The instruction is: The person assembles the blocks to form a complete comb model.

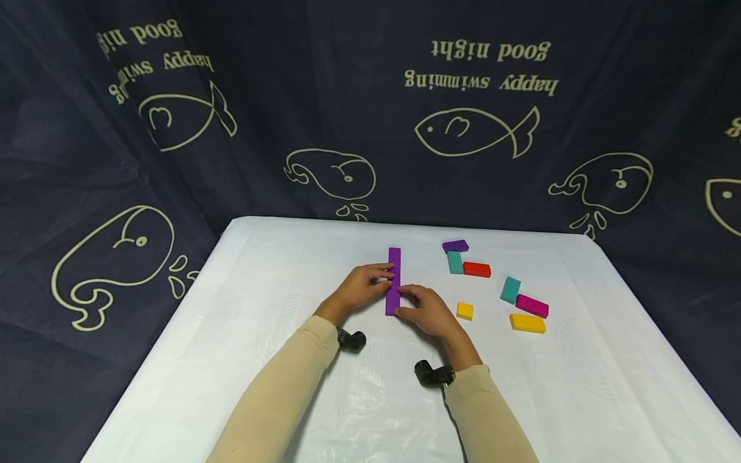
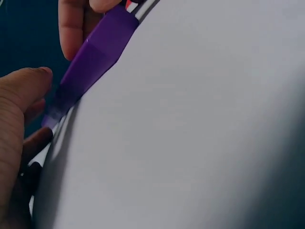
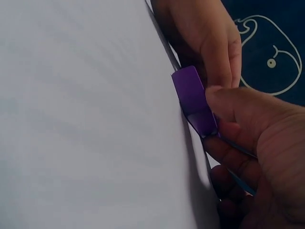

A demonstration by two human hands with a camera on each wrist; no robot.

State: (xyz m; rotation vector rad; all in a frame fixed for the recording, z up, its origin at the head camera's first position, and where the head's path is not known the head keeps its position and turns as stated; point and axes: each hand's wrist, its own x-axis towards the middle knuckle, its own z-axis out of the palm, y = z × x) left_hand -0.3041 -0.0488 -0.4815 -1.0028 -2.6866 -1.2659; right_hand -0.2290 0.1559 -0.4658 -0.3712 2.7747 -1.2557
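Observation:
A long purple strip of blocks [image 1: 393, 301] lies on the white table between both hands, running away from the person. My left hand [image 1: 360, 287] is at its left side, fingertips against the middle of the strip. On the other side, my right hand [image 1: 429, 312] touches the near part with thumb and forefinger. The right wrist view shows the right thumb [image 3: 224, 101] at the block's upper edge and the forefinger lower along its side. In the left wrist view, the left thumb [image 2: 35, 81] and fingers spread about the strip's far part.
Right of the strip lie a small yellow block [image 1: 465, 311], a longer yellow block [image 1: 527, 323], a magenta block [image 1: 532, 306], a red block [image 1: 477, 269], two teal blocks [image 1: 455, 262] and a dark purple block [image 1: 455, 246]. A dark printed curtain [image 1: 324, 77] hangs behind the table.

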